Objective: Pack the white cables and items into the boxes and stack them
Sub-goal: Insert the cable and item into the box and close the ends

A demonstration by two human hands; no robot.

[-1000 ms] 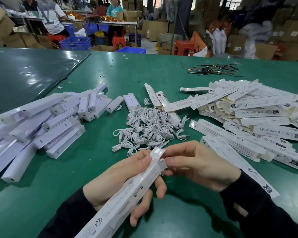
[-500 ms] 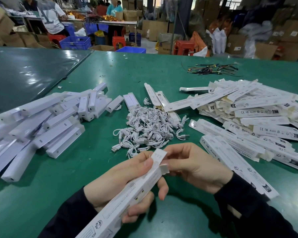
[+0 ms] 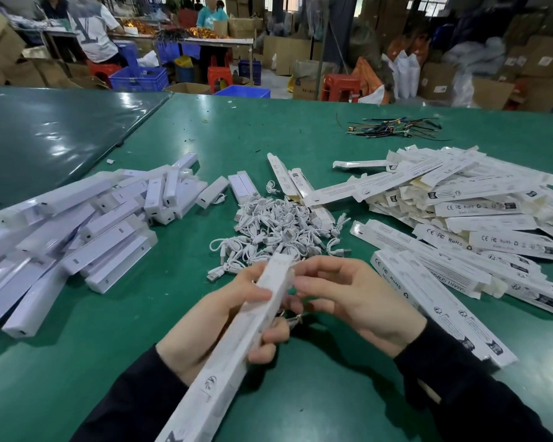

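My left hand point(image 3: 219, 327) grips a long white printed box point(image 3: 237, 352) that slants from the bottom centre up toward the middle of the table. My right hand point(image 3: 348, 295) pinches the box's far end at its flap, which lies folded down. Just beyond the hands sits a heap of short white cables point(image 3: 278, 228). A pile of white bar-shaped items point(image 3: 77, 231) lies at the left. Many flat white boxes point(image 3: 460, 212) are spread at the right.
The green table point(image 3: 300, 393) meets a darker table point(image 3: 45, 129) at the left. A bundle of coloured wires point(image 3: 393, 126) lies far right of centre. People sit at benches behind, among blue crates, red stools and cardboard cartons.
The upright flap at the box's far end has been folded down under my right fingers. Both hands and the box have stayed in about the same place.
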